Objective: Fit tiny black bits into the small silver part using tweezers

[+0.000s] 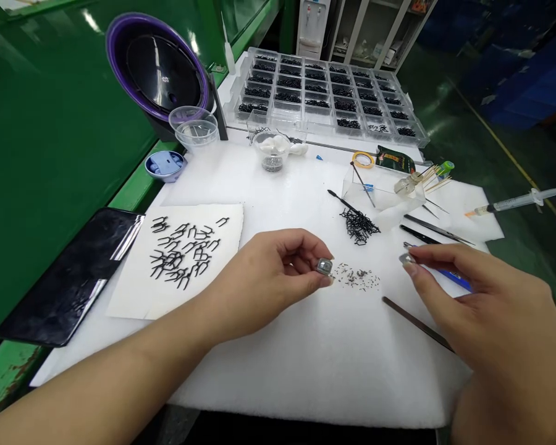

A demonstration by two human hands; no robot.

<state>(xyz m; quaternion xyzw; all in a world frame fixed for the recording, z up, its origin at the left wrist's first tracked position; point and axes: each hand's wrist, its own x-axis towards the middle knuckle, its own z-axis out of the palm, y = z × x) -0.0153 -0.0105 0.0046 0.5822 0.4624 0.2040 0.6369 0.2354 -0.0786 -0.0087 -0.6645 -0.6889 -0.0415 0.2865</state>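
My left hand (278, 272) pinches a small silver block with a glassy-looking face (324, 266) between thumb and fingertips. Opposite it, my right hand (484, 303) has thumb and forefinger closed on a small silvery piece (405, 258), mostly covered by the fingers. Tiny dark bits (358, 278), too small to name, lie scattered on the white foam sheet (315, 364) between the hands. Beyond them is a pile of black bent pieces (361, 227). Black fork-shaped pieces (180, 253) are spread over a white paper (134, 303) left of my left hand.
Tweezers (438, 228) and a dark metal strip (417, 322) lie near my right hand, with a syringe (532, 199) farther right. A compartment box (306, 127) of black parts stands behind. Clear cups (194, 133) and a black tablet-like panel (60, 278) are left.
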